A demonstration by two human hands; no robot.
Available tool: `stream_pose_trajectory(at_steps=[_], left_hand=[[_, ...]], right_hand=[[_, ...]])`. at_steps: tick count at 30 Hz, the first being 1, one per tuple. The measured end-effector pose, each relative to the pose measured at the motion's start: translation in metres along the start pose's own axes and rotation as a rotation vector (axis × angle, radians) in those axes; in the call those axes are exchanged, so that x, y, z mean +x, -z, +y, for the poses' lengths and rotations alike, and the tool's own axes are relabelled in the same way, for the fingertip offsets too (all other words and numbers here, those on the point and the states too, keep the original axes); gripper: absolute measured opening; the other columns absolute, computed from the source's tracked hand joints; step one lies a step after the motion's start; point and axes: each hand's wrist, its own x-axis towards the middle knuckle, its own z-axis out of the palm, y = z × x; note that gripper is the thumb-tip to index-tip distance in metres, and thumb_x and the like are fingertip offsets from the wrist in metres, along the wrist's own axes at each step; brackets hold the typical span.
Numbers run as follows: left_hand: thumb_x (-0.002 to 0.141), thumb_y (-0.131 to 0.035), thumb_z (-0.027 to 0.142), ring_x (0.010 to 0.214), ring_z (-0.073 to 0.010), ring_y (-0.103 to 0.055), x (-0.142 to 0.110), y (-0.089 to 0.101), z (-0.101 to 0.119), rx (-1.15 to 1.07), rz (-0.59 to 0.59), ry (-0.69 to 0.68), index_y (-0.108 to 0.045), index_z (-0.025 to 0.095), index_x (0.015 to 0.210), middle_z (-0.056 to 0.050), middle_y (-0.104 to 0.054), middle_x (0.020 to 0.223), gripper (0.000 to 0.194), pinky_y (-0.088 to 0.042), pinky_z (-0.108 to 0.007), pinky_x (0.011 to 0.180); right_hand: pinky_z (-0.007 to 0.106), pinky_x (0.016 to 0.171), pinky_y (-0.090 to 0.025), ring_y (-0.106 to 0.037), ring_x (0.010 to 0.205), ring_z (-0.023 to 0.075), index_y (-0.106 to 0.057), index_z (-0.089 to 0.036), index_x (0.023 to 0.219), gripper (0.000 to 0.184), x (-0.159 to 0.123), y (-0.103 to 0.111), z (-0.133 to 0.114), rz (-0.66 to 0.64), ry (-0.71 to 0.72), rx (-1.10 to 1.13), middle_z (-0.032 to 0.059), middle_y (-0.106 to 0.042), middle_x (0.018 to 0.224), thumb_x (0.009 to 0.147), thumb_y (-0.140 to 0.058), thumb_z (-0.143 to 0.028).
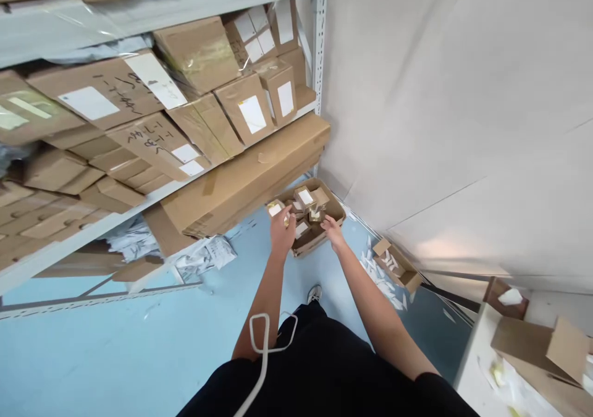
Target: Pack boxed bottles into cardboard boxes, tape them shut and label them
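A larger open cardboard box (308,250) stands on the floor in front of me, with several small labelled cardboard boxes inside. My left hand (281,235) is at its left side, fingers curled at a small cardboard box (275,209) with a white label; its grip is partly hidden. Over the right part of the open box is my right hand (334,231), its fingers apart and nothing seen in them. Just left of those fingertips lies a small taped box (316,214). Another small box (304,197) with a white label sits behind it.
Metal shelving (319,52) full of cartons rises on the left, with a long carton (250,176) low down. A pale wall (463,108) runs along the right. White scraps (382,284) and an open carton (401,269) lie on the floor. A table (477,343) holds opened cartons.
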Motion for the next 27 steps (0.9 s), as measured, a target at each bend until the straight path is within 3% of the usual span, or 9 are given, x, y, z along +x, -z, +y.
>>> stream_pose_trajectory(at_steps=[3,6,11,15,22,27], left_hand=[[0.099,-0.056,0.037,0.126,-0.0278,-0.063,-0.007,-0.021,-0.001,-0.032,-0.094,0.025,-0.069,0.025,0.132,-0.011,-0.070,0.133,0.037,-0.051,-0.043,0.107],[0.099,-0.057,0.034,0.123,-0.0269,-0.065,-0.013,-0.050,0.011,-0.088,-0.215,-0.038,-0.068,0.024,0.133,-0.010,-0.070,0.133,0.038,-0.053,-0.043,0.105],[0.099,-0.056,0.030,0.127,-0.0264,-0.063,-0.024,-0.095,0.053,-0.164,-0.385,-0.153,-0.066,0.025,0.138,-0.010,-0.068,0.139,0.040,-0.053,-0.044,0.108],[0.099,-0.056,0.031,0.126,-0.0267,-0.064,-0.048,-0.138,0.092,-0.233,-0.474,-0.217,-0.067,0.022,0.137,-0.012,-0.068,0.137,0.041,-0.054,-0.043,0.108],[0.097,-0.057,0.034,0.126,-0.0268,-0.064,-0.145,-0.223,0.178,-0.282,-0.749,-0.388,-0.069,0.022,0.134,-0.011,-0.069,0.137,0.041,-0.056,-0.043,0.104],[0.096,-0.060,0.038,0.125,-0.0282,-0.065,-0.236,-0.282,0.230,-0.272,-0.957,-0.492,-0.070,0.023,0.132,-0.012,-0.069,0.135,0.040,-0.056,-0.045,0.103]], right_hand=[[0.042,0.098,-0.053,-0.066,0.119,0.0280,-0.069,-0.024,0.126,0.058,-0.017,0.017,-0.006,-0.025,0.071,0.023,0.0112,-0.071,0.133,0.071,-0.076,-0.038],[0.041,0.097,-0.053,-0.067,0.117,0.0267,-0.069,-0.025,0.124,0.054,-0.031,0.039,-0.020,-0.026,0.167,0.051,0.0098,-0.074,0.126,0.073,-0.075,-0.042],[0.043,0.102,-0.051,-0.066,0.120,0.0262,-0.069,-0.026,0.124,0.051,-0.057,0.089,-0.044,0.071,0.324,0.102,0.0090,-0.074,0.126,0.077,-0.074,-0.045],[0.046,0.107,-0.049,-0.066,0.121,0.0273,-0.071,-0.025,0.122,0.048,-0.091,0.146,-0.048,0.219,0.464,0.107,0.0098,-0.074,0.126,0.079,-0.075,-0.045],[0.047,0.110,-0.049,-0.067,0.121,0.0278,-0.072,-0.026,0.120,0.044,-0.174,0.273,-0.034,0.533,0.575,0.204,0.0095,-0.074,0.128,0.079,-0.075,-0.043],[0.046,0.109,-0.049,-0.067,0.120,0.0283,-0.073,-0.026,0.117,0.042,-0.251,0.364,0.003,0.768,0.603,0.334,0.0087,-0.074,0.125,0.078,-0.075,-0.041]])
